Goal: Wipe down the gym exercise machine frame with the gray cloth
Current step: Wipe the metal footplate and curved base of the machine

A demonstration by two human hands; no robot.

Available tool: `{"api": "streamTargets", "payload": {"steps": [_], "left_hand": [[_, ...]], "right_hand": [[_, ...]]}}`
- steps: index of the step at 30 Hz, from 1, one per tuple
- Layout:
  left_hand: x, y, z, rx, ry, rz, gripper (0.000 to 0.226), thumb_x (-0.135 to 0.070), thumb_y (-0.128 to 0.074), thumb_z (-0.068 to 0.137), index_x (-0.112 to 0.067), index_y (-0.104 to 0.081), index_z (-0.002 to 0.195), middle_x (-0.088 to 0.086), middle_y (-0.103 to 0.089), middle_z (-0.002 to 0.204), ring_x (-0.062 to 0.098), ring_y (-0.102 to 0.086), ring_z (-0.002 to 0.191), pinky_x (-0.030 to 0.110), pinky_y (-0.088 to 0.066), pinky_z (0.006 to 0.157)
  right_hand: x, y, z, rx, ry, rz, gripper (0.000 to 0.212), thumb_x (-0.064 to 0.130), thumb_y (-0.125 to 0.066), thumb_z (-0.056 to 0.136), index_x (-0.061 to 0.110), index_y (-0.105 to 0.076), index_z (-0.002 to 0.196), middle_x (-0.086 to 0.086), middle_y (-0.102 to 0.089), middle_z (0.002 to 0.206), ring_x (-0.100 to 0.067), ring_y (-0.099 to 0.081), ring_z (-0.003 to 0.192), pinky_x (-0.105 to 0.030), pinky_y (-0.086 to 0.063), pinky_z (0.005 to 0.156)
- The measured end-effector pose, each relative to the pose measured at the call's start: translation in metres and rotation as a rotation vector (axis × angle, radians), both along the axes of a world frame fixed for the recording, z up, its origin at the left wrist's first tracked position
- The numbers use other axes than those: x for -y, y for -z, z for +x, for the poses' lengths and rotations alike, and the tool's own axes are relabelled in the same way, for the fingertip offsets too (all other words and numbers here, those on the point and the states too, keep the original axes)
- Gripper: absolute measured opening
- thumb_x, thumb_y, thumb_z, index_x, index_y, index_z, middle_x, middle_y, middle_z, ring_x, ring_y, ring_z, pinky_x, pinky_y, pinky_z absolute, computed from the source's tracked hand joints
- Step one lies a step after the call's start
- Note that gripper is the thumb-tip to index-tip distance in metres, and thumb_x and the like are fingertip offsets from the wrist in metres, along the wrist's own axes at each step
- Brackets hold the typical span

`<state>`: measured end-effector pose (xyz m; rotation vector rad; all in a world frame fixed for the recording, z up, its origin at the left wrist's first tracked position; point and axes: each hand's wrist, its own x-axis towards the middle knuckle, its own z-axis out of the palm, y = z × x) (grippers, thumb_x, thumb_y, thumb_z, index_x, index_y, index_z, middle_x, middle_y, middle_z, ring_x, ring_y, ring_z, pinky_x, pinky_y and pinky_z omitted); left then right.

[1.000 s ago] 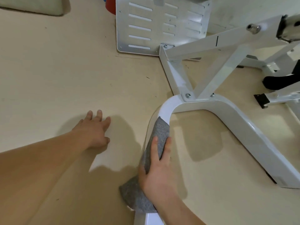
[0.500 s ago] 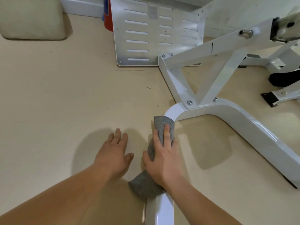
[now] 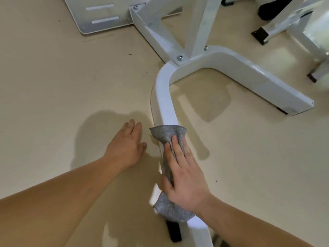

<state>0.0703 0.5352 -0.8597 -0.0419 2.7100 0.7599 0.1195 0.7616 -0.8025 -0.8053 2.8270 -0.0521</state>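
Pressing gray cloth (image 3: 167,136) onto frame tube (image 3: 164,97) w/ R hand (image 3: 185,177), fingers straight. L hand (image 3: 127,147) flat on floor (image 3: 53,86), fingers extended.

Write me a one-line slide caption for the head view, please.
Right hand presses the gray cloth on the white frame tube; left hand rests flat on the floor.

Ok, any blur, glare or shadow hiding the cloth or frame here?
Head view, centre: gray cloth and right hand sharp, mild sheen on the white frame; head view, left: soft shadow on the floor by the left hand, hiding nothing; head view, upper right: machine parts smeared by blur.
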Motion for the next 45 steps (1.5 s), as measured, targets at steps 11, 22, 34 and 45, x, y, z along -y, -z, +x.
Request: {"api": "streamTargets", "payload": {"steps": [11,22,34,45], "left_hand": [[-0.010,0.021,0.042,-0.116,0.255,-0.088,0.075,-0.042,-0.042,0.104,-0.013,-0.006,0.164,0.012,0.006,0.172,0.027,0.010,0.158,0.042,-0.002,0.129],[0.043,0.027,0.069,-0.050,0.107,-0.178,0.073,-0.047,-0.033,0.105,-0.019,0.000,0.164,0.005,0.015,0.171,0.021,0.018,0.157,0.037,0.005,0.128],[0.031,-0.017,0.085,0.005,0.115,-0.283,0.072,-0.039,-0.033,0.107,-0.019,0.008,0.163,0.005,0.018,0.170,0.024,0.006,0.159,0.037,-0.006,0.128],[-0.040,0.006,0.129,0.083,0.148,-0.167,0.080,-0.039,-0.044,0.105,-0.016,0.005,0.163,0.011,0.013,0.171,0.027,0.001,0.159,0.035,-0.007,0.127]], "right_hand": [[-0.032,-0.008,0.109,-0.021,0.083,0.153,0.083,0.043,-0.050,0.094,0.002,-0.023,0.161,-0.021,-0.007,0.170,-0.040,-0.004,0.158,-0.055,-0.028,0.122],[0.005,0.002,-0.018,-0.070,-0.269,0.023,0.077,0.056,-0.047,0.090,0.010,-0.048,0.152,-0.004,-0.031,0.167,-0.028,-0.004,0.160,-0.056,-0.011,0.127],[0.007,-0.009,-0.018,-0.053,-0.724,0.168,0.068,0.063,-0.038,0.099,0.020,-0.067,0.055,0.005,-0.060,0.054,-0.022,-0.046,0.071,-0.042,-0.035,0.106],[-0.095,0.000,0.097,0.107,-0.605,-0.140,0.033,0.062,-0.069,0.077,0.032,-0.074,0.091,0.003,-0.059,0.138,-0.027,-0.024,0.156,-0.062,-0.016,0.122]]}}
